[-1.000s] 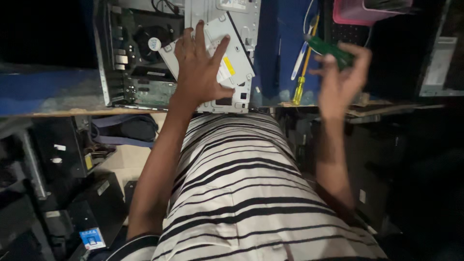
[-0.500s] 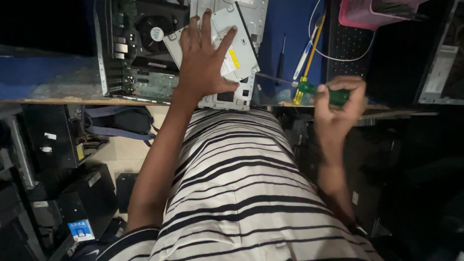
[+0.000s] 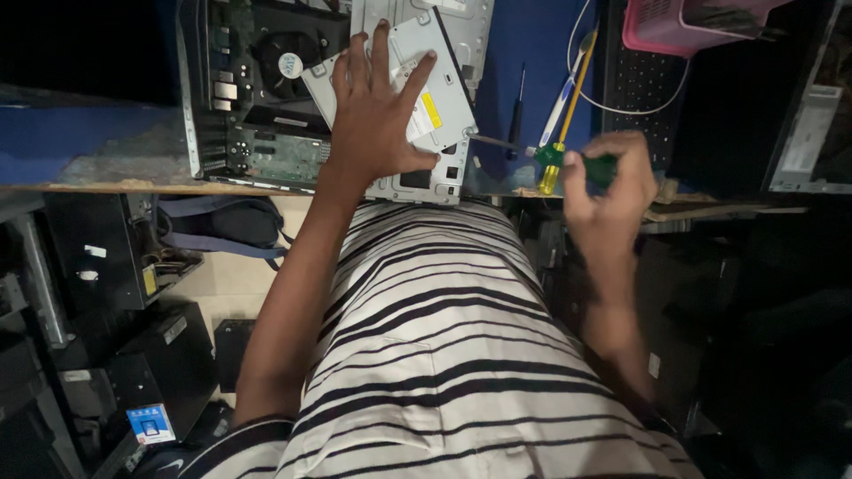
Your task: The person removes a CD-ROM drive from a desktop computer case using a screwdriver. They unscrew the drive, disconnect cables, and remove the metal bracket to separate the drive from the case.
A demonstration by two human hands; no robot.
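An open desktop computer case [image 3: 213, 133] lies on the blue bench, its green board and black fan showing. A grey metal optical drive [image 3: 444, 111] with a yellow sticker rests across the case. My left hand [image 3: 377, 115] lies flat on the drive, fingers spread. To the right, my right hand [image 3: 608, 191] grips the green handle of a screwdriver [image 3: 555, 160]. Its metal shaft points left and the tip meets the drive's right side.
Other screwdrivers, one yellow-handled [image 3: 568, 124] and one black [image 3: 516, 120], lie on the blue bench top [image 3: 532, 53]. A black keyboard [image 3: 643, 89] and pink basket [image 3: 674, 27] sit behind them. Dark computer cases [image 3: 98, 266] stand under the bench at left.
My right hand has come down from holding the green screwdriver up and brought it level, so its tip now reaches the drive's side. My left hand stays pressed on the drive.
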